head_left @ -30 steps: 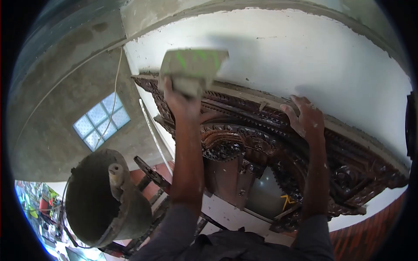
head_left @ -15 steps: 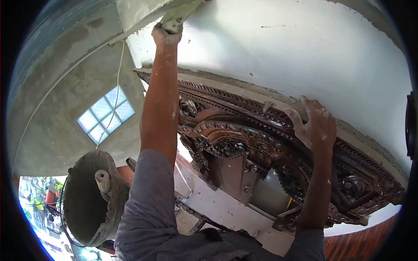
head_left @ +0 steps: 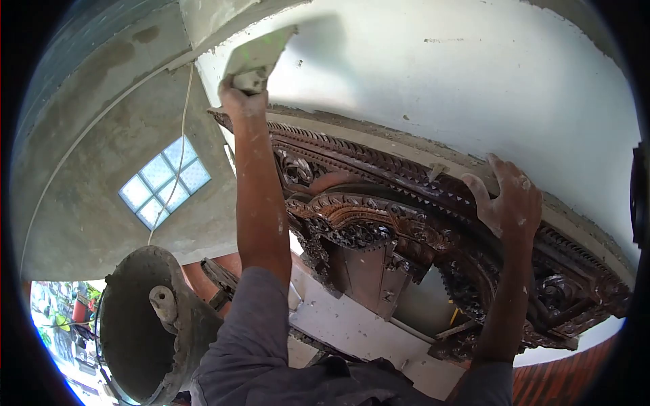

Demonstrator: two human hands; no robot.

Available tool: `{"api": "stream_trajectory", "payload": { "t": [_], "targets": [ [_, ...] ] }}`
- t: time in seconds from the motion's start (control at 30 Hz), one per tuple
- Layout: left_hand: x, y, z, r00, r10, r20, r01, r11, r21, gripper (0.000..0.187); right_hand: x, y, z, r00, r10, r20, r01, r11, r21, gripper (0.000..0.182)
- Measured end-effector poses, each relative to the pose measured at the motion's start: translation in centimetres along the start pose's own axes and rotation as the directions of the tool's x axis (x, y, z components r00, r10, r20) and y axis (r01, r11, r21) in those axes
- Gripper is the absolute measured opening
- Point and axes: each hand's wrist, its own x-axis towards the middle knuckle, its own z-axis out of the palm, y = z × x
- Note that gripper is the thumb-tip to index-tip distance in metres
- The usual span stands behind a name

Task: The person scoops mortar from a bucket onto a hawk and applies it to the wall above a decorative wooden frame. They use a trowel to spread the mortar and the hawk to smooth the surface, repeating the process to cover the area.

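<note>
My left hand (head_left: 244, 100) is raised near the upper wall corner, its fingers wrapped round the handle of a plastering trowel (head_left: 261, 53). The trowel's broad, smeared blade points up and to the right, close against the white wall (head_left: 433, 74). On the right, my right hand (head_left: 511, 196) has its fingers spread over the top ledge of a dark carved wooden door surround (head_left: 365, 179). Its fingertips lie along the mortar-strewn ledge, and it holds nothing.
A mortar-crusted bucket (head_left: 139, 325) hangs at lower left with a tool handle (head_left: 162, 304) inside. Behind it is a grey rendered wall (head_left: 88, 176) with a glass-block window (head_left: 166, 183) and a dangling cord (head_left: 186, 115). Below the carving show a door panel (head_left: 362, 277) and the floor.
My left hand has come down and slightly left with the trowel, away from the upper edge, so more blade shows. My right hand stays on the ledge while the view shifts slightly.
</note>
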Motion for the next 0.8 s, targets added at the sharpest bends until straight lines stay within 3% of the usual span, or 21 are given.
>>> {"api": "stream_trajectory", "payload": {
  "t": [0.13, 0.23, 0.37, 0.47, 0.57, 0.67, 0.8],
  "targets": [
    [4.1, -2.1, 1.3, 0.980, -0.181, 0.078, 0.187, 0.980, -0.067, 0.041, -0.1, 0.8, 1.2, 0.997, -0.038, -0.071, 0.037, 0.999, -0.028, 0.064],
    [7.0, -2.8, 3.7, 0.965, -0.194, 0.177, 0.200, 0.980, -0.015, 0.039, -0.3, 0.7, 1.3, 0.993, -0.049, -0.104, 0.043, 0.997, -0.058, 0.064],
    [7.4, -1.6, 6.6, 0.981, -0.147, 0.126, 0.159, 0.983, -0.090, 0.035, -0.5, 0.8, 1.3, 0.995, -0.046, -0.092, 0.042, 0.998, -0.044, 0.064],
    [7.9, 1.2, 3.3, 0.946, -0.218, 0.241, 0.264, 0.947, -0.182, 0.042, -0.2, 1.0, 1.3, 0.995, -0.049, -0.083, 0.047, 0.999, -0.025, 0.063],
    [3.7, 1.2, 0.5, 0.992, -0.024, 0.123, 0.048, 0.980, -0.193, 0.040, -0.2, 0.7, 1.2, 0.996, -0.046, -0.082, 0.042, 0.998, -0.050, 0.063],
    [2.5, -0.9, -0.3, 0.978, 0.209, 0.009, -0.209, 0.977, 0.030, 0.041, -0.2, 0.6, 1.3, 0.996, -0.044, -0.081, 0.041, 0.998, -0.045, 0.063],
    [2.1, -0.6, 1.9, 0.965, 0.235, -0.116, -0.237, 0.972, -0.001, 0.042, -0.2, 0.4, 1.1, 0.993, -0.050, -0.106, 0.044, 0.998, -0.055, 0.062]
  ]
}}
